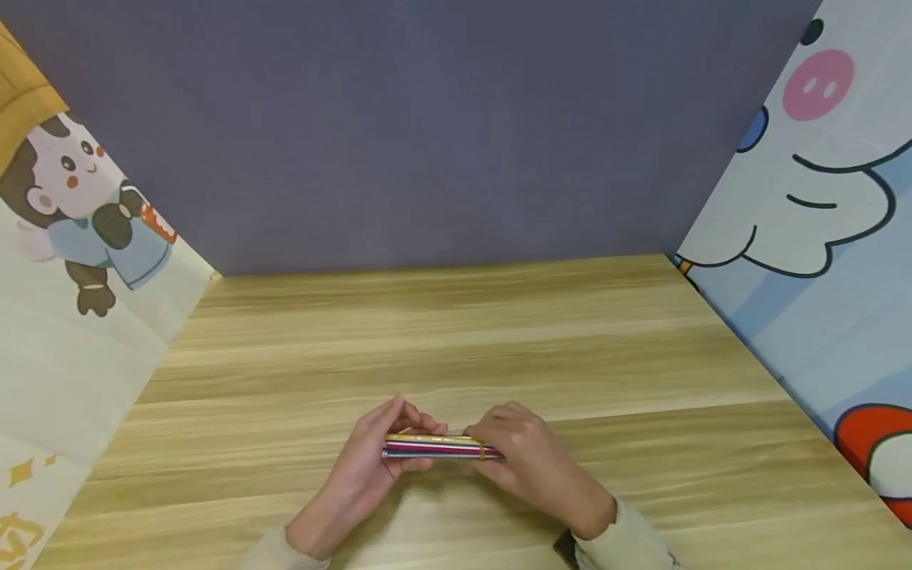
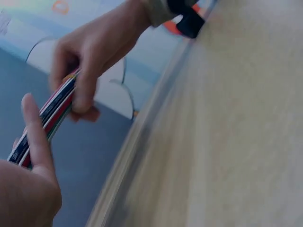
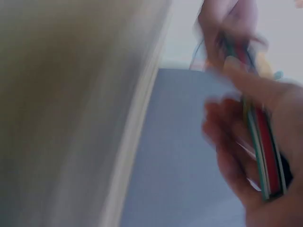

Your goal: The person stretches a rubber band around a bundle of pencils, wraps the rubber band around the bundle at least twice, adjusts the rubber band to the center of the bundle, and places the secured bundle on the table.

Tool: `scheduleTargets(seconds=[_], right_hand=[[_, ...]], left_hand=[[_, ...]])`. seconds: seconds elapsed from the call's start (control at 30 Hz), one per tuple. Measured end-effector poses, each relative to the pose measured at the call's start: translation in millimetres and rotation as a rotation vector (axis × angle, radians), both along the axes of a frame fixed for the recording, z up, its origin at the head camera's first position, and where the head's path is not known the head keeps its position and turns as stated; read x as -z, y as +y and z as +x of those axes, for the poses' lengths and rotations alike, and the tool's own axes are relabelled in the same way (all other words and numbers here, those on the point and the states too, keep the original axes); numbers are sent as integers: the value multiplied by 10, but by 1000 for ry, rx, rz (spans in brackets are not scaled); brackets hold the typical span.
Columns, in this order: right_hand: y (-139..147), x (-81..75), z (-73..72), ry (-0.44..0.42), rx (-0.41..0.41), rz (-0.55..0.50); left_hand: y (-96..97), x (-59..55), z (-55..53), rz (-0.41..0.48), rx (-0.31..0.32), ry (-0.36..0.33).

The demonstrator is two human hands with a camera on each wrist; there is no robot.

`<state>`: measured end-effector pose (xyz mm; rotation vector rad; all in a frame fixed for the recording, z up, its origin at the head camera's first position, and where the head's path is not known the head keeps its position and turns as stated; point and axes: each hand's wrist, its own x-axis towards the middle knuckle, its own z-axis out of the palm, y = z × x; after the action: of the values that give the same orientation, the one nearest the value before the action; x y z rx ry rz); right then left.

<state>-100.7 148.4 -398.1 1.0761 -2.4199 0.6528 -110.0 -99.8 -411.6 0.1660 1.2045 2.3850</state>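
Observation:
A bundle of slim striped pencils [image 1: 438,448] lies crosswise between both hands, low in the middle of the head view. My left hand [image 1: 363,461] holds its left end, thumb on the near side and fingers behind. At the other end, my right hand [image 1: 527,455] grips the bundle close to a yellowish rubber band [image 1: 482,450] around it. In the left wrist view the pencils [image 2: 57,103] show dark, red, green and white stripes, and the left thumb [image 2: 35,130] lies across them. The right wrist view is blurred; the bundle [image 3: 268,156] runs past the right thumb [image 3: 251,82].
Beneath the hands is a wood-grain table [image 1: 442,340]. A dark grey panel [image 1: 442,134] stands along its back edge. Printed cartoon panels flank it, one at left [image 1: 85,372] and one at right [image 1: 777,317]. A small dark device [image 1: 566,546] sits by the right sleeve.

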Motion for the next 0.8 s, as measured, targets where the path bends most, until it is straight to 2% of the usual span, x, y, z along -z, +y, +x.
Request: scheduleTargets(seconds=[0.1,0.23,0.37,0.47,0.6,0.8], right_hand=[[-55,15,10,16,-16,-31],[-35,18,-4,-1,-13,-92],[27,0,-3,-116,-21,-154],[50,-2,8,-183,-41,-180],[39,7,11,-165,-65,-203],[-21,18,-6,-171,-136,-247]], left_hand=[[-3,-41,2,-17,22,34],[-72,-88,-25,-36,-8,84],[-138,-89,-48,-31,-46,69],[-146,-74,-57,-25,-41,52],[-99,-56,-39,-3,-27,34],[-38,-60,-2,33,31,25]])
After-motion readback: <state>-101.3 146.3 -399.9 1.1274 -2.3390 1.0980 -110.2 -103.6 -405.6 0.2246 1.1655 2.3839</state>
